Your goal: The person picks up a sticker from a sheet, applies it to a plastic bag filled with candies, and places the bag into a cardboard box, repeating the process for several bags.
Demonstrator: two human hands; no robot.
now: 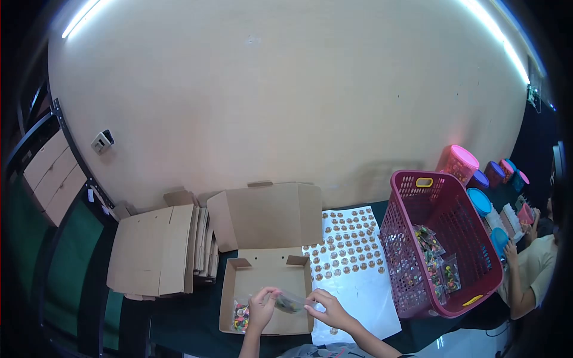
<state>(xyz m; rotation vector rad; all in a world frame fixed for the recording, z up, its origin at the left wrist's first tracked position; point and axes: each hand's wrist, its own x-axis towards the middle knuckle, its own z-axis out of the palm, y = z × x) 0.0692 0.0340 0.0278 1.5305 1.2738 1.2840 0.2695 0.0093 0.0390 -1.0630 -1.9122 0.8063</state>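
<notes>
Over an open cardboard box [271, 325], my left hand [261, 307] and my right hand [329, 309] stretch a clear plastic bag [290, 302] between them. The fingers of each hand pinch one end of the bag, and something dark and greenish shows inside it. Another clear bag with small colourful pieces [241, 316] lies in the box's left front corner, beside my left hand. The box's lid [268, 215] stands raised at the back. Under my right forearm is a white sheet [358, 304] with rows of round brown stickers [345, 253].
Folded cardboard boxes [152, 253] are stacked at left. A maroon basket [391, 238] at right holds several bags of colourful pieces [433, 256]. Lidded tubs [462, 161] stand behind it. Another person [528, 274] works at the far right.
</notes>
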